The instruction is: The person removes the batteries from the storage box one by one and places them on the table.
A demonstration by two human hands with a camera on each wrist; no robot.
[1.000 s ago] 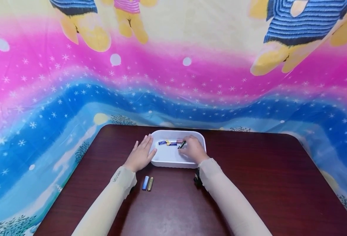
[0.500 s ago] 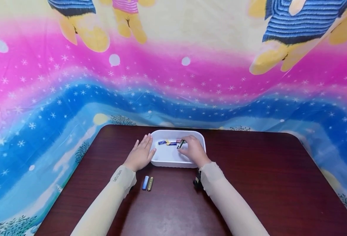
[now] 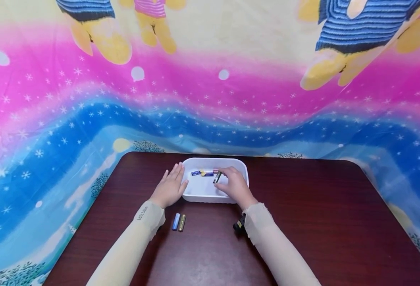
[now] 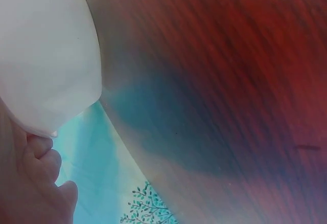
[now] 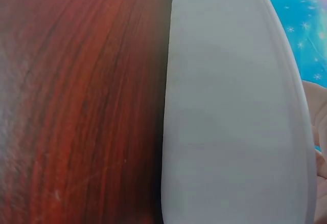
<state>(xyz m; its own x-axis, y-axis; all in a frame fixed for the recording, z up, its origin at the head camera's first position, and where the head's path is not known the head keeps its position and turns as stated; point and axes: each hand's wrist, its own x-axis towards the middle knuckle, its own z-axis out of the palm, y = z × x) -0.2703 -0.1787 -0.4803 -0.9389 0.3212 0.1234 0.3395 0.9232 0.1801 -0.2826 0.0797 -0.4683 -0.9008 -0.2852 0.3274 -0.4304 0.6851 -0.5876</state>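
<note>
My right hand (image 3: 237, 184) pinches a dark battery (image 3: 217, 177) between thumb and fingers, tilted over the inside of a white plastic tray (image 3: 213, 197). Straight fingers of my left hand (image 3: 168, 188) rest against the tray's left rim. Inside the tray lie a blue battery (image 3: 195, 173), a blue-and-yellow one (image 3: 208, 174) and a reddish one (image 3: 215, 171), partly covered by the right hand. In the left wrist view, fingertips (image 4: 45, 157) touch the tray's edge. The tray's wall (image 5: 230, 106) fills much of the right wrist view, hiding most of that hand.
On the dark wooden table (image 3: 313, 222), a light blue battery (image 3: 176, 222) and a gold battery (image 3: 182, 223) lie side by side, in front of the tray and near the left forearm. A colourful printed cloth (image 3: 210, 99) hangs behind the table's far edge.
My right hand has lifted slightly and the pinched battery has shifted a little left, showing more of its side. My left hand and the batteries on the table stay where they were.
</note>
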